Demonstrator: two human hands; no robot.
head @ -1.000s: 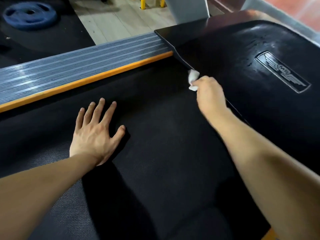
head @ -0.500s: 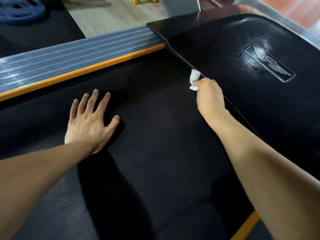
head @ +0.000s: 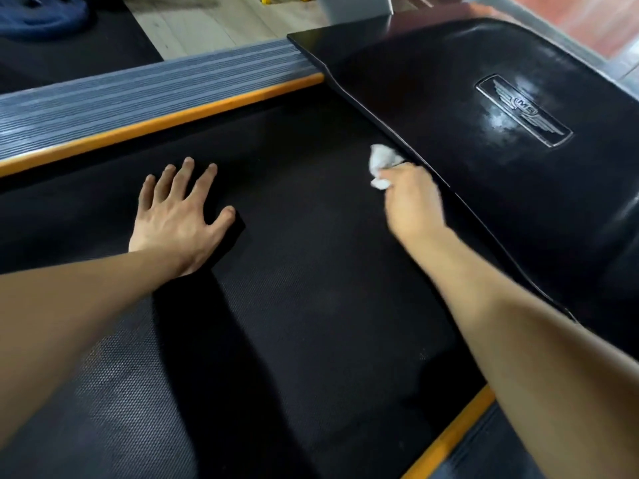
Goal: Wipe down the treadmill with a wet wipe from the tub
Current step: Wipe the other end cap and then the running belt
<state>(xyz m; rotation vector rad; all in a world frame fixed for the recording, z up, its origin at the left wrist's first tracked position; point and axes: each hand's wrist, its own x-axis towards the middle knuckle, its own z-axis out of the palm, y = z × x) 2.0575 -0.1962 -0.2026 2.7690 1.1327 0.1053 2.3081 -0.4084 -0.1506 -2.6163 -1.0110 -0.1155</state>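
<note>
The right hand (head: 413, 198) held a crumpled white wet wipe (head: 380, 165), its grip clamped on the wad, which stuck out past the knuckles toward the front of the treadmill. The fingers themselves were hidden behind the back of the hand, and the hand was slightly blurred. The wipe sat right at the seam where the textured black belt (head: 311, 305) met the curved edge of the glossy black motor cover (head: 466, 81) — whether it touched the belt, the cover edge, or both could not be told.

The left hand (head: 176, 216) lay flat on the belt, palm down, fingers straight and spread apart, thumb out to the side, holding nothing. It was well apart from the right hand.

On the cover, a winged silver emblem (head: 524, 110) sat beyond the wipe, with streaky pale patches around it. A grey ribbed side rail (head: 138, 98) edged by an orange strip (head: 155, 127) ran along the far side of the belt — a second orange strip (head: 449, 433) showed near the right forearm. A blue weight plate (head: 41, 12) lay on dark matting at the top left.
</note>
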